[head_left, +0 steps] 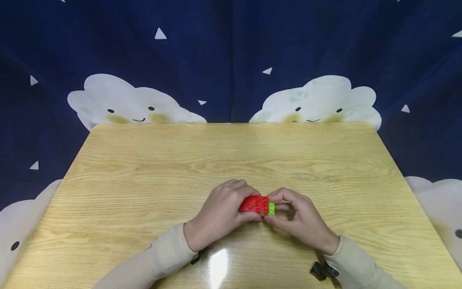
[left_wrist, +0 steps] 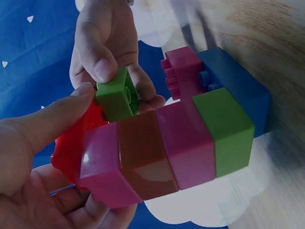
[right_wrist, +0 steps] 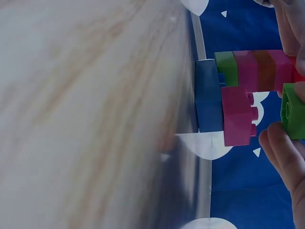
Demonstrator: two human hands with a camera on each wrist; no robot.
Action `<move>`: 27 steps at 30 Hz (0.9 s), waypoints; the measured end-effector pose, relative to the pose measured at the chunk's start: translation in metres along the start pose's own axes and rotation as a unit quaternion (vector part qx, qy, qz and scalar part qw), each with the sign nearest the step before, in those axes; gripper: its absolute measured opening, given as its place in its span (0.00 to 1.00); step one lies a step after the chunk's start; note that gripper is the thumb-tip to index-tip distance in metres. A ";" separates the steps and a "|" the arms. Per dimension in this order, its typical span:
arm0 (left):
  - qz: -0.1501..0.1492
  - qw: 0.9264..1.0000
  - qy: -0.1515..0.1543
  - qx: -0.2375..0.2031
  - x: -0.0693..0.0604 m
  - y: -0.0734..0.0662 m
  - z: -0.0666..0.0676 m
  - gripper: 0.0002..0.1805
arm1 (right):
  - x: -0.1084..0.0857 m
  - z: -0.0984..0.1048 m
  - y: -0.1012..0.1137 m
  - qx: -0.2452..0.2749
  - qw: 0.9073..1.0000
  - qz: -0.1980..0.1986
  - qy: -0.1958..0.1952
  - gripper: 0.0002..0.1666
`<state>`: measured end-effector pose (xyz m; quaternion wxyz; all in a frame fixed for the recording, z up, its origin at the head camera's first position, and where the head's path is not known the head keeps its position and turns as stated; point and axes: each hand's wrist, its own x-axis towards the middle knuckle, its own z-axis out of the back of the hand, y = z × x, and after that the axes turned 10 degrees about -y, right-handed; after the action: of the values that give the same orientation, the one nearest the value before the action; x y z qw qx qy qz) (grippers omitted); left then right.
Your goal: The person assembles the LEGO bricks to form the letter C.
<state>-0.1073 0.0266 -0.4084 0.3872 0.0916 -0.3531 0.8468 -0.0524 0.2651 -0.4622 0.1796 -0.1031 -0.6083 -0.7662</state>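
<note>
A column of toy building bricks stands on end on a blue brick (left_wrist: 238, 90). From the blue brick upward come a green brick (left_wrist: 224, 129), a pink one (left_wrist: 186, 143), an orange-brown one (right_wrist: 266, 71), another pink one and a red brick (head_left: 257, 204) on top. A separate pink brick (right_wrist: 236, 116) sits on the blue brick beside the column. My left hand (head_left: 225, 208) grips the red brick between thumb and fingers. My right hand (head_left: 301, 214) pinches a small green brick (left_wrist: 113, 95) just under the red brick's overhang; whether they join is unclear.
The bricks stand on a wood-grain table (head_left: 144, 168). Behind it hangs a dark blue cloth (head_left: 216, 48) with white clouds and triangles. A black strap device (head_left: 323, 271) shows at the right wrist.
</note>
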 end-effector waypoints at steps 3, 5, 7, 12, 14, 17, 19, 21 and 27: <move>-0.009 1.000 0.004 0.004 0.001 0.000 0.001 0.24 | 0.000 0.000 -0.001 0.004 1.000 0.005 -0.005 0.24; -0.016 1.000 0.011 0.009 0.002 0.001 0.001 0.25 | -0.001 0.000 -0.001 0.002 1.000 0.009 -0.010 0.24; -0.022 0.999 0.021 0.016 0.004 0.001 0.001 0.25 | -0.001 0.000 -0.002 0.002 1.000 0.007 -0.012 0.24; -0.026 0.998 0.051 0.040 0.009 -0.001 0.002 0.23 | -0.002 0.001 -0.002 0.003 1.000 -0.004 -0.011 0.25; -0.026 0.997 0.059 0.047 0.011 -0.001 0.001 0.22 | -0.002 0.002 -0.001 0.002 1.000 -0.005 -0.011 0.25; -0.027 0.996 0.064 0.052 0.013 -0.002 0.000 0.20 | -0.001 0.002 -0.001 0.001 1.000 -0.006 -0.009 0.26; -0.027 0.996 0.063 0.054 0.015 -0.002 0.000 0.20 | -0.001 0.002 0.000 0.002 1.000 -0.009 -0.007 0.28; -0.026 0.996 0.061 0.056 0.015 -0.002 -0.001 0.19 | -0.001 0.003 0.000 0.002 1.000 -0.013 -0.004 0.29; -0.029 0.997 0.052 0.056 0.013 0.000 -0.001 0.19 | 0.000 0.001 0.002 -0.011 1.000 -0.004 -0.002 0.32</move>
<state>-0.1159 0.0349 -0.4037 0.4230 0.0796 -0.2815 0.8576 -0.0521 0.2659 -0.4599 0.1746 -0.1040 -0.6003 -0.7735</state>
